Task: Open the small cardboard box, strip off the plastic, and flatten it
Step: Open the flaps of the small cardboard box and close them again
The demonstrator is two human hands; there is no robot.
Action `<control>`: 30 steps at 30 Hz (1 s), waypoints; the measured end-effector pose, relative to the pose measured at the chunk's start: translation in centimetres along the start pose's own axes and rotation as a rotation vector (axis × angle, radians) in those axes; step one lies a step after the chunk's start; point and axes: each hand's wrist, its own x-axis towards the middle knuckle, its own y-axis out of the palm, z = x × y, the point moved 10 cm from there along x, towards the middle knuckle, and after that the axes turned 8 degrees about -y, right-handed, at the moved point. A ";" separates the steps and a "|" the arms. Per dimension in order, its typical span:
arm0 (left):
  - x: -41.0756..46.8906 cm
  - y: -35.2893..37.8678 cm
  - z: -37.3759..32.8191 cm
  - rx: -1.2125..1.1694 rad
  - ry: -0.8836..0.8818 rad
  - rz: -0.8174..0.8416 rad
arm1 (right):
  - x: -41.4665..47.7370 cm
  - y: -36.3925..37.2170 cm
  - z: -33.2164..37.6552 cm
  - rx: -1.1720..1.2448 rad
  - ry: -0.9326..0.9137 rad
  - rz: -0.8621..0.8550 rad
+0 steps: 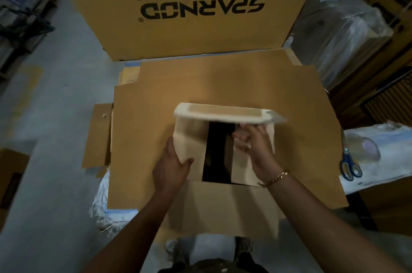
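The small cardboard box point(223, 154) is sitting on a flat sheet of cardboard point(156, 105) in the middle of the scene, with a large printed carton point(189, 16) standing beyond it at the far side. Its top is partly open: the near flap point(223, 203) is folded out toward the person, the far flap point(225, 113) is lifting and blurred, and the two side flaps are lying partly over a dark gap in the middle.

The left hand point(172, 167) is resting flat and open on the left side flap, fingers down the box's left wall and thumb on top, steadying rather than gripping. The right hand point(252, 143) is reaching in at the far right corner, fingers curled loosely beneath the far flap; whether it is pinching plastic, tape or only the flap edge cannot be told from here.

The step in hand looks like opening the top fully. To do it well, the left hand should be holding the box down firmly so it is not sliding on the sheet, while the right is pushing the far flap all the way back past its crease. Then both side flaps want folding outward before any plastic is being pulled, or it may snag. Scissors point(350, 165) are lying on a white-covered surface point(383, 170) to the right, within reach for stubborn tape.
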 end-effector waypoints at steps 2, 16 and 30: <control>-0.1 -0.3 -0.7 0.016 0.010 -0.058 | 2.1 0.8 5.6 -0.246 -0.284 0.038; -0.8 3.5 -5.8 0.437 0.184 0.079 | 10.0 0.2 4.0 -1.461 -0.252 0.327; 3.2 -14.1 -7.9 -0.234 0.282 0.037 | 4.6 -14.9 12.4 -0.712 -0.286 -0.016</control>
